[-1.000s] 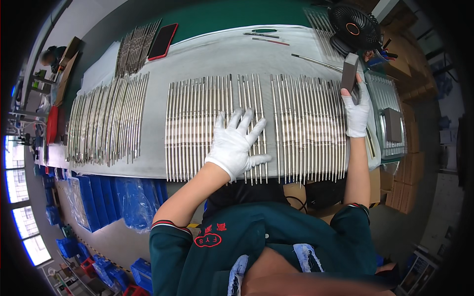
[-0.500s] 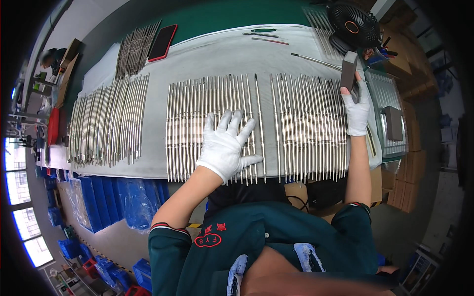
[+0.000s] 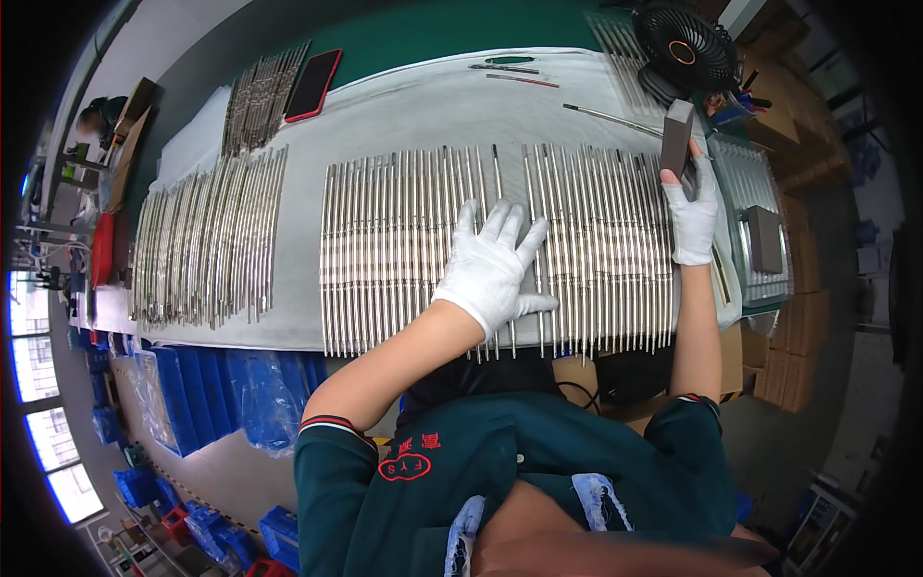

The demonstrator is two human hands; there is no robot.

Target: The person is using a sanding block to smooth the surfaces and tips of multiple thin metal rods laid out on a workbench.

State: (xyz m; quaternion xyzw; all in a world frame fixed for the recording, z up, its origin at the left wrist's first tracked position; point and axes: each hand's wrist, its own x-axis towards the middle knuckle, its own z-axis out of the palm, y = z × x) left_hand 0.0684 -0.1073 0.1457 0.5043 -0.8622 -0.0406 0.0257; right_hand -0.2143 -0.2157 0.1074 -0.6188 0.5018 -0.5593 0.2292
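Note:
My white-gloved left hand (image 3: 490, 264) lies flat with fingers apart across the gap between two rows of thin metal rods. Beneath it are the right end of the middle row (image 3: 380, 202) and the left edge of the right row (image 3: 601, 197); the palm hides parts of several rods. My right hand (image 3: 694, 226), also gloved but with bare fingertips showing, grips a grey rectangular block (image 3: 677, 135) held upright beside the right row's far end. One rod (image 3: 612, 119) lies slanted on the white cloth, its end close to the block.
More rods lie in a left row (image 3: 207, 245), with a darker bundle (image 3: 261, 101) behind. A red-edged phone (image 3: 313, 85) rests beside that bundle. At the back right stands a black fan (image 3: 685, 53). Another grey block (image 3: 765, 240) sits on a clear tray (image 3: 745, 178) at the right.
My left hand has slid right over the rods, from the middle row to the gap beside the right row. My right hand and its block stay in about the same place.

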